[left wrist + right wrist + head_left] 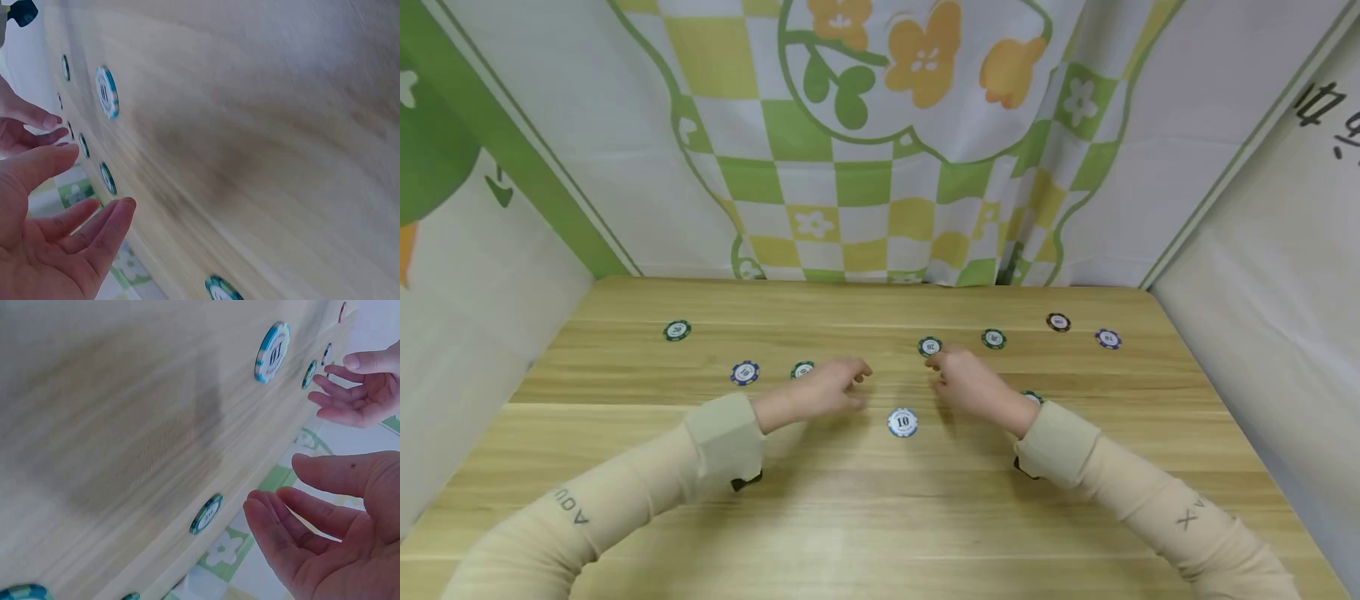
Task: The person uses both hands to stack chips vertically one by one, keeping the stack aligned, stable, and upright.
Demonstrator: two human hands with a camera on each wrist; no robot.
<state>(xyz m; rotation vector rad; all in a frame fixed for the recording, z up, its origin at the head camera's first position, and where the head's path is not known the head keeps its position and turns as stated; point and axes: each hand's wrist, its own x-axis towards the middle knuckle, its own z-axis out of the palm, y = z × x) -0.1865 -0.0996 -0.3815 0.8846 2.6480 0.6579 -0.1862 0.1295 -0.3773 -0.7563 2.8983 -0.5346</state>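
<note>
My left hand (823, 390) hovers over the table, fingers loosely bent and holding nothing. Across from it, my right hand (977, 386) is likewise relaxed and holds nothing, its fingertips near a green poker chip (929, 346) marked 20. Between and a little nearer than both hands lies a light-blue poker chip (902, 422) marked 10, lying flat. Behind the left hand, another green chip (801, 367) is partly covered; one more green chip (1032, 397) peeks out beside the right wrist. The left wrist view shows the left palm (56, 250) with thumb and fingers apart.
Farther left lie a green 20 chip (677, 331) and a blue 10 chip (745, 372). To the right are a green chip (993, 338), a dark chip (1058, 322) and a purple-blue chip (1108, 338). A checked floral curtain (865, 183) hangs behind the wooden table (880, 525).
</note>
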